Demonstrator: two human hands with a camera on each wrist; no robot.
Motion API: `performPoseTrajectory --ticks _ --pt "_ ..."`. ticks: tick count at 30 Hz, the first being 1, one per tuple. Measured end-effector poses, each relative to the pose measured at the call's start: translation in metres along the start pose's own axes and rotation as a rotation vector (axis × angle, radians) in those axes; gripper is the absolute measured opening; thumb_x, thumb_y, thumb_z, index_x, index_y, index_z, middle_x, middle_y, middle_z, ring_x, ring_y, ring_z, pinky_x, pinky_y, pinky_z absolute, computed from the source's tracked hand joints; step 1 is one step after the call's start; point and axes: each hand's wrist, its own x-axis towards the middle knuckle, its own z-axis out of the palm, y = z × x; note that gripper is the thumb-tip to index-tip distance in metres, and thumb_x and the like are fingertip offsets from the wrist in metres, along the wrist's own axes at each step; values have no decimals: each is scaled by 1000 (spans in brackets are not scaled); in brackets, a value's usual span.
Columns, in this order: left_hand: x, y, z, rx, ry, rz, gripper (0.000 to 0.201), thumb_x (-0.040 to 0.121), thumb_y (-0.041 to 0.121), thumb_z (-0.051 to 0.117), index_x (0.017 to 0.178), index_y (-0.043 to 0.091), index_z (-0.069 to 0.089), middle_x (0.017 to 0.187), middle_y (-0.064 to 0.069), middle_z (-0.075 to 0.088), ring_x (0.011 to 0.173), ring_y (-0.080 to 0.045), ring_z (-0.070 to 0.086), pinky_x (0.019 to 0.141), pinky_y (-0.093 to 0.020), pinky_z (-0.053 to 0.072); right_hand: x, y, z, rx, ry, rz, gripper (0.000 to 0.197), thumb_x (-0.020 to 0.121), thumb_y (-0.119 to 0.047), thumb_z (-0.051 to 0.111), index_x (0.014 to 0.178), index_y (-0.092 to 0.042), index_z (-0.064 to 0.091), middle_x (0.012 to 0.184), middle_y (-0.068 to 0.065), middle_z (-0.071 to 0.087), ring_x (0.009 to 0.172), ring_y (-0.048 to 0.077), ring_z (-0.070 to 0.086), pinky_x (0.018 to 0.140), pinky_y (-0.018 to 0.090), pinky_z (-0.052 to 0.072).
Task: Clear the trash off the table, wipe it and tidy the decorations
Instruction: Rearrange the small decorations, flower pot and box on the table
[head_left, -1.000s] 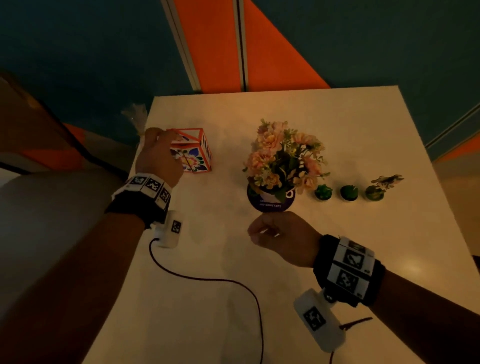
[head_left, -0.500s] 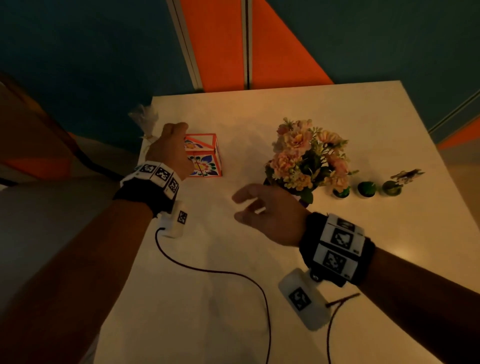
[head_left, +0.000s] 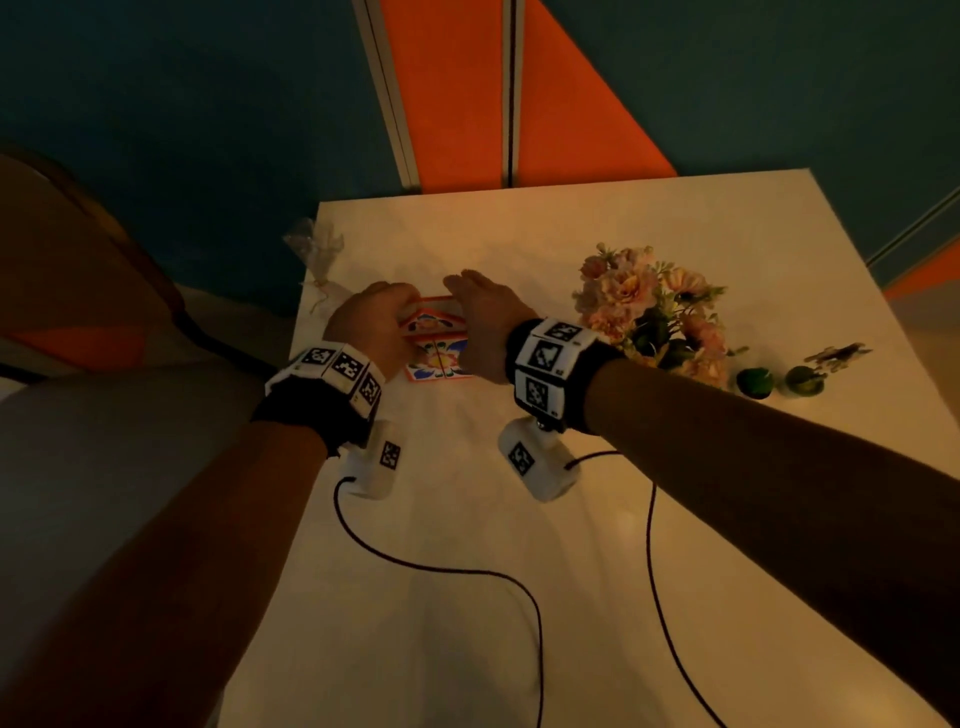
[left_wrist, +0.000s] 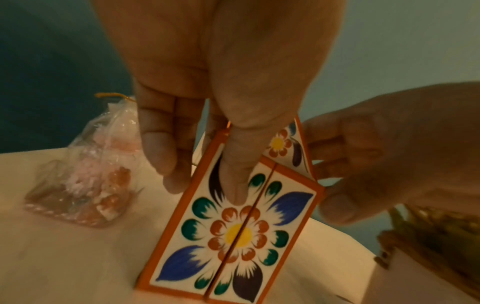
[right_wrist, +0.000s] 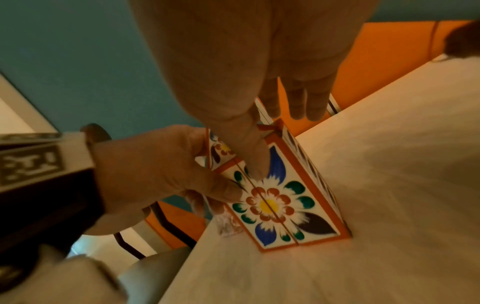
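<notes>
Moved: right hand (head_left: 485, 325) has crossed from in front of the flower pot (head_left: 657, 306) to the painted box (head_left: 435, 345), joining the left hand (head_left: 371, 327).
Worktop (head_left: 571, 597): looks bare of loose trash; wiping cannot be judged.
Flower pot: mid-right, small green plants (head_left: 753, 382) beside it.
Painted box: far-left (flaps still up); left fingers (left_wrist: 166, 160) grip it, right fingers straight against its side.
Cellophane bag (left_wrist: 85, 181): at left edge, still to handle.
Writing: none readable.
</notes>
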Motion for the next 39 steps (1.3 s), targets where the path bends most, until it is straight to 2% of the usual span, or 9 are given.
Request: performPoseTrajectory --ticks 3,6,8,12,23,32,35,37,39 --pt "-9 6 0 -20 -48 34 56 67 19 83 118 18 59 115 -5 62 103 -25 60 89 -33 47 0 -1 -9 -158 -43 -55 55 83 -18 66 132 -5 45 132 16 52 118 35 52 90 35 47" --pt "-15 14 -1 -22 -119 62 62 67 18 83 123 17 57 119 -4 62 107 -24 59 91 -31 46 -1 1 -27 -265 -200 -53 57 80 -20 73 127 3 52 126 18 59 113 32 56 80 35 45" --pt "-18 21 0 -13 -132 80 63 67 21 83 123 19 56 119 -3 62 107 -23 59 93 -33 47 -6 6 -34 -342 -206 -77 56 77 -24 76 123 0 56 123 15 61 110 30 57 76 31 41" --pt "-26 31 6 -10 -136 110 60 65 24 83 119 20 59 115 -2 62 104 -22 60 91 -36 50 -21 18 -29 -434 -152 -115 54 78 -33 74 122 -10 53 120 10 59 108 27 56 76 28 36" --pt "-32 42 19 10 -77 140 61 64 23 83 119 19 58 116 -4 60 105 -24 59 91 -37 49 -30 29 -19 -529 -107 -127 37 85 -29 65 115 -13 50 110 9 59 98 29 58 77 36 43" --pt "-35 42 24 -27 -47 132 56 64 23 84 114 17 61 111 -4 63 101 -24 61 90 -41 51 -33 28 -18 -543 -107 -106 37 83 -22 65 116 -12 50 110 10 59 100 31 58 80 38 45" --pt "-38 41 25 -67 -49 126 62 64 22 83 121 19 58 116 -4 61 105 -24 60 92 -40 50 -32 27 -20 -553 -124 -100 39 82 -21 67 116 -12 51 109 11 60 98 31 59 76 37 45" --pt "-40 36 23 -99 -74 106 77 62 21 85 131 20 50 124 -3 56 110 -23 57 96 -40 49 -32 28 -21 -554 -118 -94 42 82 -24 67 119 -12 50 112 11 59 100 32 58 78 38 45" --pt "-44 22 15 -158 -82 -11 83 61 18 86 134 23 47 129 2 51 112 -20 55 97 -38 48 -35 31 -19 -547 -83 -106 53 83 -31 65 128 -13 44 122 11 55 106 33 56 85 41 45"
